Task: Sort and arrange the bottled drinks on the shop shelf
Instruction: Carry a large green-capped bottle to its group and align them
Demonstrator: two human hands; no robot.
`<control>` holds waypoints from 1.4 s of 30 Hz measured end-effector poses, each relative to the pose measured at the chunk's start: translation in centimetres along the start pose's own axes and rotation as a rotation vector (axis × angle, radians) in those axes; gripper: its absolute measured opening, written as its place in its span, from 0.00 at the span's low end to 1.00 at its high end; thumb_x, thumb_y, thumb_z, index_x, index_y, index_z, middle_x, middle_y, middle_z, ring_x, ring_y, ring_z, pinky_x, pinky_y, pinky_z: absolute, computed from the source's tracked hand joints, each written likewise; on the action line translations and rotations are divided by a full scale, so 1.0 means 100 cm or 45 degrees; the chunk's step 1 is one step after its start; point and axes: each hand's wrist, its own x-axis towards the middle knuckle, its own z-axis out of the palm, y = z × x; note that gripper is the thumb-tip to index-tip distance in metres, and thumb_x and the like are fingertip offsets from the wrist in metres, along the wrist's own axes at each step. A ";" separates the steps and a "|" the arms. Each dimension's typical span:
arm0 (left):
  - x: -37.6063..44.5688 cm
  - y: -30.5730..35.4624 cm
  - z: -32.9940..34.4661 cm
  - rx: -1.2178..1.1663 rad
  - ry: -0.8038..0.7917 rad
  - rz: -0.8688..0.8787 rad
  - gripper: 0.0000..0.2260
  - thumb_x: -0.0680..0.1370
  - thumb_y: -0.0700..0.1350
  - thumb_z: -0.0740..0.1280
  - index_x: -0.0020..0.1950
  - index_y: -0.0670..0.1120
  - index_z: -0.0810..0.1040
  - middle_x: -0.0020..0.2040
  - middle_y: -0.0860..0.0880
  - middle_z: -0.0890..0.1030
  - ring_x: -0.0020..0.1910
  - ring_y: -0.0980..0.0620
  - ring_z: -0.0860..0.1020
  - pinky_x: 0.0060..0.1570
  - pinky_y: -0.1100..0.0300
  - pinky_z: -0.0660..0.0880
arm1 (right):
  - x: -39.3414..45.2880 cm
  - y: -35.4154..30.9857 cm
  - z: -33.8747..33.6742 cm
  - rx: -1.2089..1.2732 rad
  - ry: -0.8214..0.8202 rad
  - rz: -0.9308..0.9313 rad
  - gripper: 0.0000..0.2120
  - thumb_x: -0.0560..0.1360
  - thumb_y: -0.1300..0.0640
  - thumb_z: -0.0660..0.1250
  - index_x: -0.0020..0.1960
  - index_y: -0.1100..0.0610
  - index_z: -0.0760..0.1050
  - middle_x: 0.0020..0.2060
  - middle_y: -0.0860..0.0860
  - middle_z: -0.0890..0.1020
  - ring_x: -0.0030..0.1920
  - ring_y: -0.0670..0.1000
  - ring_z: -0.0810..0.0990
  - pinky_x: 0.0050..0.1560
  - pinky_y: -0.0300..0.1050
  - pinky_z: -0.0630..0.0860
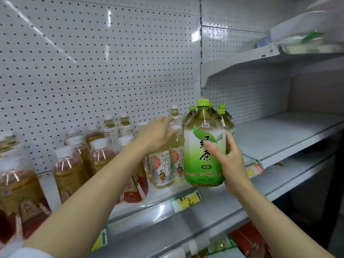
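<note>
Illumination is bright, even and cool white. Streaks of glare cross the pegboard back panel (89, 53). Wide-angle distortion curves the shelf edge (186, 211). Bottles at the left edge (16, 183) and the upper-right shelf (307, 40) are blurred; the green tea bottle (204, 146) is sharp.

We saw large green-tea bottle (204, 146) upright at shelf (279, 135) front edge, green cap, green-white label. More green-capped bottles (222, 116) stood just behind. White-capped tea bottles (163, 164) stood beside it on left; amber ones (68, 170) further left.
</note>
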 end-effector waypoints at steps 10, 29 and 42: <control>-0.005 0.012 0.043 0.386 0.299 -0.034 0.28 0.81 0.60 0.58 0.77 0.47 0.64 0.70 0.47 0.74 0.67 0.45 0.72 0.66 0.50 0.67 | 0.028 0.015 -0.075 0.059 0.140 -0.057 0.29 0.67 0.53 0.74 0.66 0.55 0.73 0.54 0.55 0.84 0.51 0.57 0.84 0.44 0.51 0.83; 0.107 0.158 0.165 -0.571 0.299 -0.512 0.45 0.72 0.53 0.76 0.80 0.45 0.53 0.78 0.46 0.59 0.75 0.45 0.62 0.71 0.50 0.65 | 0.175 0.067 -0.222 0.106 -0.199 0.119 0.33 0.64 0.61 0.78 0.67 0.54 0.72 0.57 0.57 0.82 0.51 0.56 0.84 0.43 0.50 0.82; 0.129 0.129 0.197 -1.247 0.404 -0.833 0.49 0.46 0.63 0.84 0.61 0.49 0.72 0.57 0.48 0.81 0.54 0.48 0.82 0.54 0.48 0.81 | 0.235 0.118 -0.236 0.332 -0.646 0.428 0.42 0.63 0.59 0.80 0.72 0.44 0.66 0.65 0.58 0.78 0.62 0.63 0.78 0.58 0.67 0.76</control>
